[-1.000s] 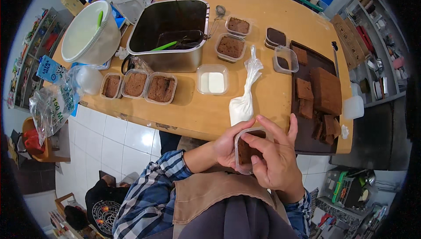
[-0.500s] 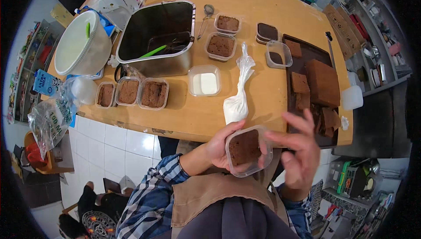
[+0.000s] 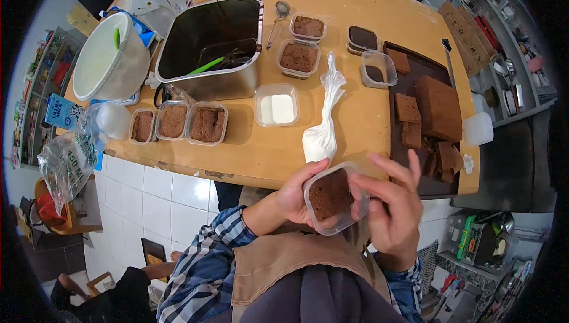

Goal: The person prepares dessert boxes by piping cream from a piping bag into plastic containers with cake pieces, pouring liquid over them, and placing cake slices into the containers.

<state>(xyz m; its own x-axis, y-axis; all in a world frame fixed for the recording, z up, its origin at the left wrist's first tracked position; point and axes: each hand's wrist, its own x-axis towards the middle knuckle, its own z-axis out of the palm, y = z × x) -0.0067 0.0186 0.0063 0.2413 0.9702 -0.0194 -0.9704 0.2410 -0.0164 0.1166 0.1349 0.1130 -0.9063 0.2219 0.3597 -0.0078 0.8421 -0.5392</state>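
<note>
- The left hand (image 3: 290, 198) grips a clear plastic cup (image 3: 338, 227) from its left side, thumb along the upper edge, holding it tilted toward the camera.
- The right hand (image 3: 398, 211) is at the cup's right side, its fingers apart and the forefinger by the rim; whether it presses on anything, I cannot tell.
- The cup is on the person's side of the white-filled piping bag (image 3: 319, 140), near its full end, and holds a brown cake piece (image 3: 329, 195).
- The bag lies on the wooden table (image 3: 367, 127), its twisted end pointing away from the person.
- Left of the bag stands a cup of white filling (image 3: 277, 110); farther left, three cake-filled cups (image 3: 173, 122) make a row.
- Beyond the bag and to its left are two more cups of cake (image 3: 298, 57) and a small strainer (image 3: 282, 10).
- Beyond it on the right are a dark-topped cup (image 3: 362, 39) and a partly filled cup (image 3: 384, 72).
- Right of the bag, a dark tray (image 3: 428, 67) bears a large cake block (image 3: 438, 109) and smaller pieces.
- Well left of the bag stand a deep metal pan (image 3: 219, 91) and a white tub (image 3: 129, 71).
</note>
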